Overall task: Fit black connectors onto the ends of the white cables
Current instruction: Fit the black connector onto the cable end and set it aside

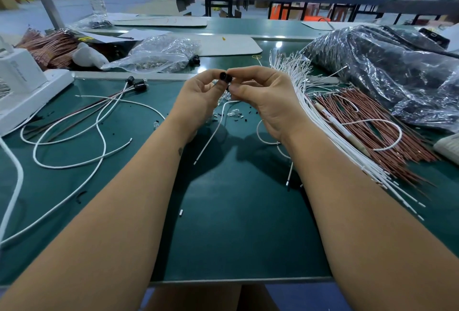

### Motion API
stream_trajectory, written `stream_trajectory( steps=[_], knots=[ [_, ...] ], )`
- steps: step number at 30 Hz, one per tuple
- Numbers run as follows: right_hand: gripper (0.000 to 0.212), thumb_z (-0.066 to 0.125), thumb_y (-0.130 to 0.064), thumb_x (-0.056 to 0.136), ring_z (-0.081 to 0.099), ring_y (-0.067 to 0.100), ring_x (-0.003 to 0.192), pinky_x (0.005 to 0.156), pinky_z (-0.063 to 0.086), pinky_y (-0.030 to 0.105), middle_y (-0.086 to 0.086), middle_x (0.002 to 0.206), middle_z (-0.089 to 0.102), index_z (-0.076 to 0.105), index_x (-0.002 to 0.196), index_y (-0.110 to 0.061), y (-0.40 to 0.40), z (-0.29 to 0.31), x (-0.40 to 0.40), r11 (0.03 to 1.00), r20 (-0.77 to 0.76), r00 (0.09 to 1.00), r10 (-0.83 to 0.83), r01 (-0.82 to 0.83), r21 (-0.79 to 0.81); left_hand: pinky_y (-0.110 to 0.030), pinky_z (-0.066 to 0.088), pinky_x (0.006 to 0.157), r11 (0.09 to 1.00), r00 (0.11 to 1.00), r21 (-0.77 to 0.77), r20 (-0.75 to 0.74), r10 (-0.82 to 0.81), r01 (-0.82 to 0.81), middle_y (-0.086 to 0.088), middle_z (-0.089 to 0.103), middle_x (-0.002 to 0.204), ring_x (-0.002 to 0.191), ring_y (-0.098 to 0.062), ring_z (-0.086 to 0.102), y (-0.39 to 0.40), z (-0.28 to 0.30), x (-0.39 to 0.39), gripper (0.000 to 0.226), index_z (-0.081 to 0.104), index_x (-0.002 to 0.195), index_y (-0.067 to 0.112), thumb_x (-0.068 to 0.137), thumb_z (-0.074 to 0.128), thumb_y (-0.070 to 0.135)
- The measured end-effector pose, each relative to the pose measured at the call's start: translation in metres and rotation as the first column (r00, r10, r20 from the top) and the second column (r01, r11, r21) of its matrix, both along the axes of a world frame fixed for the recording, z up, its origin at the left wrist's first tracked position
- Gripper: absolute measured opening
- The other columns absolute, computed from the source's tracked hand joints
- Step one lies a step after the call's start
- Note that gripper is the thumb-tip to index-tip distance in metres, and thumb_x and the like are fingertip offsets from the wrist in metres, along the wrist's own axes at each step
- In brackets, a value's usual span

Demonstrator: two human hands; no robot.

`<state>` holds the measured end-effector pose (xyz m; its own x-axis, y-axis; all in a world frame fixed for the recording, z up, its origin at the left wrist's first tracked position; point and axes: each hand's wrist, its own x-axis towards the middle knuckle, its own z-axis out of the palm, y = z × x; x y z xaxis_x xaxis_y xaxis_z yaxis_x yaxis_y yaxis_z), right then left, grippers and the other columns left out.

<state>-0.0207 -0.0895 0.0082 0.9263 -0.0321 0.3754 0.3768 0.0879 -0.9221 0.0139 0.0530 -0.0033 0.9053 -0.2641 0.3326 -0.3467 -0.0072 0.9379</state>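
A: Where is the work now?

B: Both hands meet above the middle of the worktop [243, 236]. The left hand [198, 97] and right hand [263, 94] pinch one black connector [225, 77] between fingertips; a white cable [213, 134] trails down from them toward 6 o'clock.

A: How much looks done?

B: Little, I judge. At 10 o'clock lie two finished connectors [136, 83] on their leads. At 3 o'clock a thick bundle of white cables [330, 132], too many to count, waits bare-ended.

A: Spare parts?

B: A dark bag [387, 70] at 2 o'clock; its contents I cannot tell.
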Motion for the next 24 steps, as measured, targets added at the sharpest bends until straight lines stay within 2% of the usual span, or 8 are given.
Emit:
stream_trajectory(
  steps=[6, 8, 11, 14, 18, 24],
  knots=[
    [0.02, 0.074, 0.006, 0.077, 0.062, 0.017, 0.07, 0.076, 0.057, 0.033, 0.005, 0.074, 0.064, 0.069, 0.09, -0.009, 0.003, -0.001, 0.0, 0.994, 0.014, 0.995, -0.1, 0.1, -0.044, -0.022, 0.026, 0.049, 0.996, 0.994, 0.006, 0.071, 0.085, -0.086, -0.004, 0.034, 0.064, 0.053, -0.009, 0.028, -0.001, 0.0, 0.001, 0.014, 0.063, 0.085, 0.027, 0.096, 0.058, 0.019],
    [0.016, 0.074, 0.002, 0.079, 0.062, 0.016, 0.064, 0.068, 0.057, 0.03, 0.007, 0.073, 0.066, 0.068, 0.09, -0.008, 0.004, -0.002, 0.001, 0.986, 0.011, 0.987, -0.162, 0.162, -0.03, -0.018, 0.029, 0.051, 0.991, 0.985, 0.054, 0.128, 0.114, -0.122, -0.002, 0.041, 0.063, 0.053, -0.007, 0.033, -0.002, -0.001, 0.002, 0.013, 0.064, 0.085, 0.023, 0.095, 0.061, 0.015],
    [0.008, 0.07, -0.001, 0.084, 0.063, 0.014, 0.058, 0.058, 0.054, 0.025, 0.007, 0.071, 0.067, 0.067, 0.086, -0.008, 0.003, -0.004, 0.005, 0.973, -0.054, 0.971, -0.231, 0.232, 0.008, -0.011, 0.039, 0.059, 0.964, 0.957, 0.145, 0.221, 0.188, -0.223, 0.012, 0.057, 0.063, 0.053, 0.005, 0.047, -0.003, -0.002, 0.003, 0.006, 0.069, 0.087, 0.017, 0.091, 0.065, 0.017],
    [0.006, 0.062, 0.001, 0.087, 0.062, 0.015, 0.054, 0.056, 0.053, 0.025, 0.01, 0.068, 0.065, 0.064, 0.084, -0.004, 0.002, -0.008, 0.009, 0.977, -0.152, 0.966, -0.21, 0.211, -0.006, -0.012, 0.041, 0.062, 0.947, 0.939, 0.167, 0.256, 0.228, -0.276, 0.016, 0.06, 0.066, 0.056, 0.007, 0.05, -0.002, -0.003, 0.004, 0.005, 0.07, 0.085, 0.018, 0.089, 0.068, 0.016],
    [0.01, 0.059, 0.0, 0.09, 0.061, 0.013, 0.05, 0.053, 0.053, 0.024, 0.008, 0.065, 0.064, 0.061, 0.082, -0.006, 0.004, -0.013, 0.01, 0.981, -0.228, 0.958, -0.173, 0.188, 0.044, -0.02, 0.045, 0.068, 0.941, 0.949, 0.207, 0.224, 0.22, -0.267, 0.007, 0.064, 0.069, 0.064, -0.003, 0.054, -0.001, -0.006, 0.004, 0.006, 0.072, 0.085, 0.014, 0.088, 0.069, 0.018],
    [0.01, 0.059, 0.001, 0.091, 0.062, 0.012, 0.051, 0.054, 0.054, 0.024, 0.009, 0.067, 0.065, 0.061, 0.083, -0.005, 0.003, -0.014, 0.011, 0.985, -0.25, 0.961, -0.119, 0.146, 0.095, -0.011, 0.043, 0.06, 0.948, 0.955, 0.173, 0.182, 0.235, -0.266, 0.009, 0.063, 0.063, 0.054, 0.005, 0.051, -0.004, -0.008, 0.004, 0.01, 0.071, 0.077, 0.017, 0.087, 0.069, 0.016]
  ],
)
